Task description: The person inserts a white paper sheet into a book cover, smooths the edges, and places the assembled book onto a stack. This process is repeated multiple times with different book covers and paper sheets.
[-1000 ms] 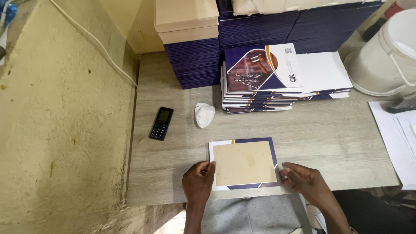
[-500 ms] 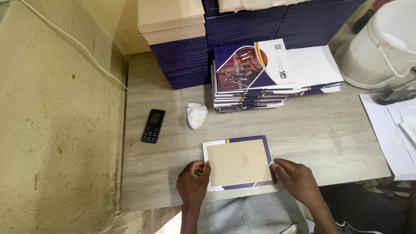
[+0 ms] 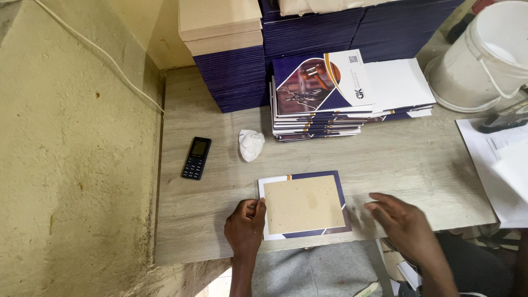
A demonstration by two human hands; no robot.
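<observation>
Left hand [image 3: 246,224] pinching left edge of tan board [image 3: 304,204] lying on printed cover [image 3: 344,199] at counter [image 3: 418,165] front edge, right hand [image 3: 400,220] open, hovering just beside, black phone [image 3: 196,158] well left

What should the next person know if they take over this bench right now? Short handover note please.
Left hand: fingers pinch the left edge of the printed cover sheet, which lies flat near the front edge of the wooden table.
Right hand: open, holding nothing, just off the sheet's right side.
A tan board lies centred on the cover sheet, whose dark-blue and white margin shows around it.
Stack of printed covers sits behind, with taller dark-blue stacks further back. Mobile phone and crumpled white cloth lie to the left.
Done: board placed on sheet. Left: margins are not folded over the board.
</observation>
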